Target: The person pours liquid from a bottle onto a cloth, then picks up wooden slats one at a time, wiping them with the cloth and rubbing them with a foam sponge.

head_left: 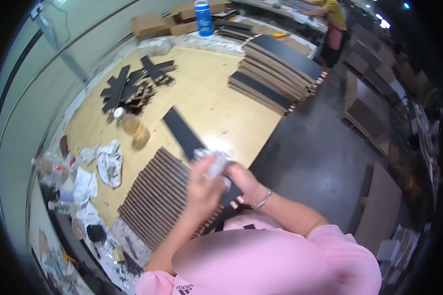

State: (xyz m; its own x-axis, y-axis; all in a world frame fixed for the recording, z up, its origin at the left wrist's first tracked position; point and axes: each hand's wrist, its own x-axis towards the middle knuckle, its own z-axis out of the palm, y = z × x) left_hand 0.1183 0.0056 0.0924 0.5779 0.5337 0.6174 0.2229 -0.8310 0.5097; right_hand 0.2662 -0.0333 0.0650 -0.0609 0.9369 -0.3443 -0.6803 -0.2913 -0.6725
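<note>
My left hand (205, 189) is closed on a crumpled white cloth (217, 166) and presses it against a long, narrow black board (182, 132). Close beside it, my right hand (244, 183) grips the near part of that same board, its fingers partly hidden by the cloth. The board slants away from my body over the pale yellow worktop (216, 115). Just left of my left hand stands a tight row of narrow boards (155, 196) set on edge. A bottle of yellowish liquid (134, 131) with a white cap is on the worktop beyond the row.
Black strips (120, 91) lie crisscrossed at the far left. Stacked dark boards (275, 69) stand at the right edge, near a blue bottle (203, 18) and cardboard boxes (152, 25). Rags (109, 162) and plastic bottles line the left side. A person (335, 22) works in the background.
</note>
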